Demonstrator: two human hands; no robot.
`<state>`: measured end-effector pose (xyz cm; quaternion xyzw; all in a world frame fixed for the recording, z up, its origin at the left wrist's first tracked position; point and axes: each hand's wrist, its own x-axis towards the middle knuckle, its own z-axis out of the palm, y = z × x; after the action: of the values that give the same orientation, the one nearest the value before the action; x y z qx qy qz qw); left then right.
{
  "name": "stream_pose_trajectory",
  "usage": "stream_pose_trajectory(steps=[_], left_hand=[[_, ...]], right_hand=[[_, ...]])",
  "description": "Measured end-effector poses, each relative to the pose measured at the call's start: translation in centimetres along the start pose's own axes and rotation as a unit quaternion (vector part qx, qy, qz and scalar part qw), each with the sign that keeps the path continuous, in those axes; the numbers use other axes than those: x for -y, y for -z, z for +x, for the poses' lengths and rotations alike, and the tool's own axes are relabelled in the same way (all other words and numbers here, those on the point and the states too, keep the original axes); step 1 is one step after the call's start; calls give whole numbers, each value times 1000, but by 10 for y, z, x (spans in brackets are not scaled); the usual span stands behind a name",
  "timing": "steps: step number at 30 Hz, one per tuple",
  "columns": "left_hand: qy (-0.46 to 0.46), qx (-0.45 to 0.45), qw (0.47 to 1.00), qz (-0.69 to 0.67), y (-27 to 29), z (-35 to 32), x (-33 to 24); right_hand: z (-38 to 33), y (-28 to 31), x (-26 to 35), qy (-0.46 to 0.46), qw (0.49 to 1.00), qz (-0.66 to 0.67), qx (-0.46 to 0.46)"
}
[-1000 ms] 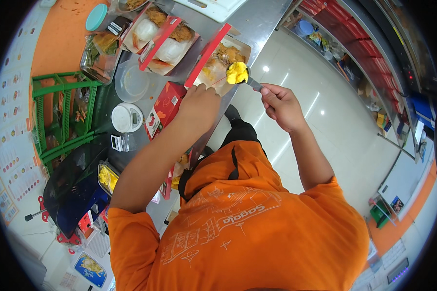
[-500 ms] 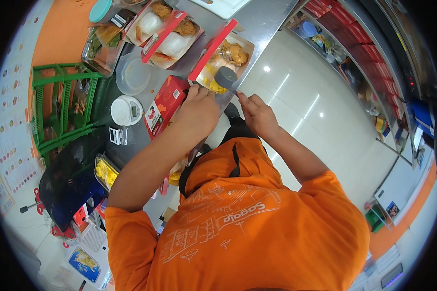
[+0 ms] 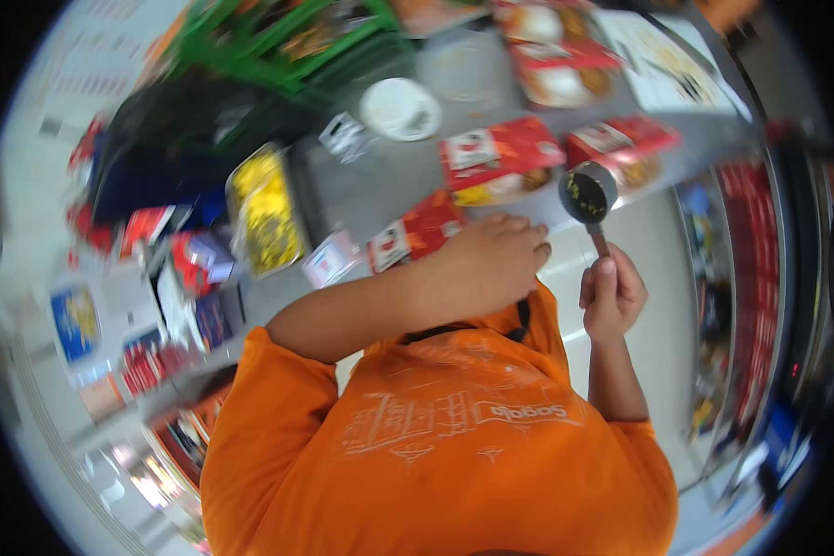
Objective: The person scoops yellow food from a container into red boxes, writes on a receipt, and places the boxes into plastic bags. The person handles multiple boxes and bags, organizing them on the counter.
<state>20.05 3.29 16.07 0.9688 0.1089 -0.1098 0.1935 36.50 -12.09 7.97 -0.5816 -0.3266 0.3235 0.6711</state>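
A small dark scoop (image 3: 587,192) with a round cup and straight handle is in my right hand (image 3: 613,295), closed round the handle. Yellow bits cling inside the cup. My left hand (image 3: 508,252) hovers back-up over the counter's near edge, its fingers loosely bent and apart, with nothing seen in it; blur softens its outline. Just beyond it stands a red food box (image 3: 500,153) with yellow and white food showing at its near side. Another red box (image 3: 419,232) lies by my left wrist. Behind the scoop, a third red box (image 3: 621,139) holds brown food.
Left on the counter is a metal tray (image 3: 273,215) of yellow shredded food. A white kitchen scale (image 3: 401,108), a clear round lid (image 3: 461,67) and a green crate (image 3: 296,46) stand farther back. A white board (image 3: 663,65) lies at the far right.
My view has turned left, blurring the picture. My right hand has lifted the scoop off the food box, cup now facing up. My left hand has come away from the red box.
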Motion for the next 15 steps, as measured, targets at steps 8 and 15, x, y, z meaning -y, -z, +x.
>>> stream_pose_trajectory(steps=[8, 15], left_hand=[[255, -179, 930, -197, -38, -216, 1], [444, -250, 799, -319, -190, -298, 10]], right_hand=[[44, -255, 29, 96, 875, -221, 421], [-33, -302, -20, 272, 814, -283, 428]])
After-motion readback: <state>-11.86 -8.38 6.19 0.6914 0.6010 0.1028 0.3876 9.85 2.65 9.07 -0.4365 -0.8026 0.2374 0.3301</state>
